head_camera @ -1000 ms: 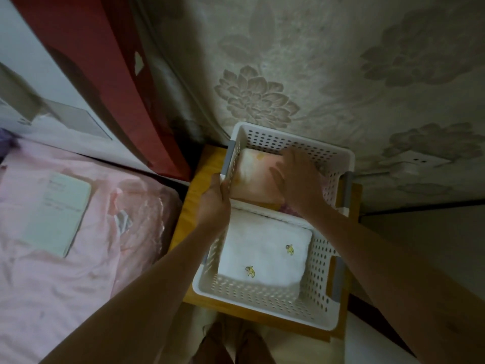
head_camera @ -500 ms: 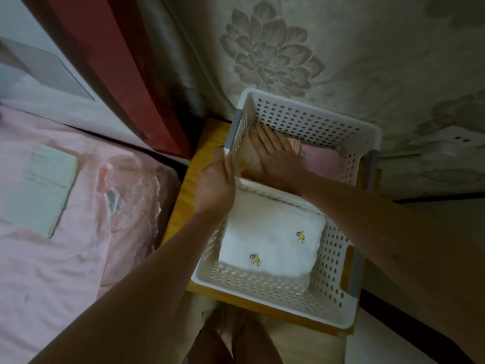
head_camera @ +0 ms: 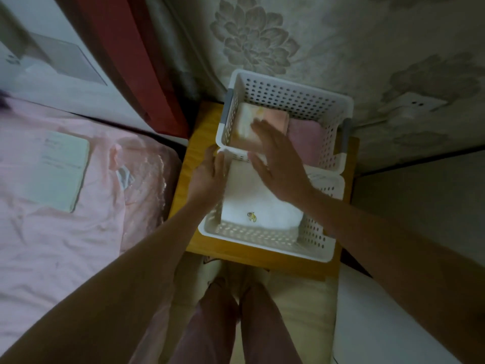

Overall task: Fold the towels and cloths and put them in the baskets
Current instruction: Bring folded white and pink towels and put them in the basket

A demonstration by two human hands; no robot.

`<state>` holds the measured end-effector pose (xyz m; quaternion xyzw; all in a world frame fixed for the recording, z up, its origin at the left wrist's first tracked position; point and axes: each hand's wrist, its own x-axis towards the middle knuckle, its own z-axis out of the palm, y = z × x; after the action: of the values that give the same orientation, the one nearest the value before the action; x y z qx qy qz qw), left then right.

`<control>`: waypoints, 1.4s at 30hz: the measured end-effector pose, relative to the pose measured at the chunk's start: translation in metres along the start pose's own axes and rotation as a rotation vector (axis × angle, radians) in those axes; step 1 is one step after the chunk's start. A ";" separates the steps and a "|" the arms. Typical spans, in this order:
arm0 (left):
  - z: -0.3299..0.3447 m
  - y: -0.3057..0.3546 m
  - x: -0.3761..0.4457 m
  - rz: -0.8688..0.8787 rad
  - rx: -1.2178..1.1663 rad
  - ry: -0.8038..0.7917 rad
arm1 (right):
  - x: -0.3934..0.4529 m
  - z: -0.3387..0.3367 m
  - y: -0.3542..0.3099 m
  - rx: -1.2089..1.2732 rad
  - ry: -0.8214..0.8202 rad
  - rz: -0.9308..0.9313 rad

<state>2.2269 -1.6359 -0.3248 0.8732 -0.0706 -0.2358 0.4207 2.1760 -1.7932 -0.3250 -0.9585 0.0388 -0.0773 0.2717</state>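
Two white perforated baskets stand on a small wooden table [head_camera: 202,132]. The far basket [head_camera: 291,88] holds a folded cream and peach cloth [head_camera: 262,119] on the left and a folded pink towel [head_camera: 305,139] on the right. A folded white towel with a small yellow embroidery [head_camera: 259,206] lies in the near basket [head_camera: 267,245]. My right hand [head_camera: 278,164] hovers flat, fingers straight, over the divide between the baskets, holding nothing. My left hand [head_camera: 210,174], fingers relaxed, is at the left rim where the baskets meet.
A bed with pink sheets [head_camera: 65,232] and a pale green notebook [head_camera: 57,169] lies to the left. A red curtain [head_camera: 126,56] and a flowered wall [head_camera: 262,40] with a white socket [head_camera: 414,106] stand behind. My legs [head_camera: 231,324] are below the table.
My right hand has lifted off the cream and peach cloth and drawn back toward me. My left hand has slid a little back along the basket's left rim.
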 end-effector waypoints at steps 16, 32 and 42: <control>0.015 -0.044 -0.012 0.044 -0.080 0.022 | -0.066 0.095 0.029 -0.458 -0.367 -0.191; -0.183 -0.049 -0.241 -0.466 0.116 0.146 | -0.024 -0.050 -0.173 -0.337 -0.823 -0.182; -0.265 -0.124 -0.622 -0.962 0.240 0.455 | -0.156 0.011 -0.490 -0.449 -0.985 -0.945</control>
<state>1.7957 -1.1710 -0.0587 0.8777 0.4033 -0.1973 0.1675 2.0405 -1.3535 -0.0958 -0.8291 -0.4924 0.2646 -0.0085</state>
